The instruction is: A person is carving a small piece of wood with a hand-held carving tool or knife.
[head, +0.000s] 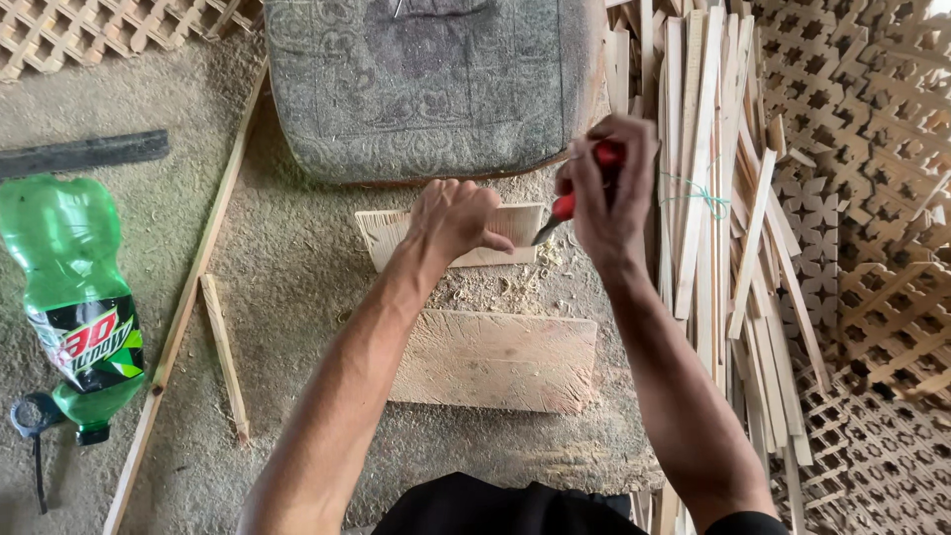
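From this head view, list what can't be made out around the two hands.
- Red-handled tool: the right hand wraps its handle; the tip is too small to identify.
- Upper wooden board: its middle is hidden under the left hand.
- Lower board: its left end is crossed by the left forearm.
- Cushion: cut off by the top edge.
- Bundle of wooden slats: runs past the top and bottom edges.

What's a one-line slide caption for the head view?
Left hand steadies a small wooden board while the right hand works a red-handled blade at its edge, beside bundled wooden slats.
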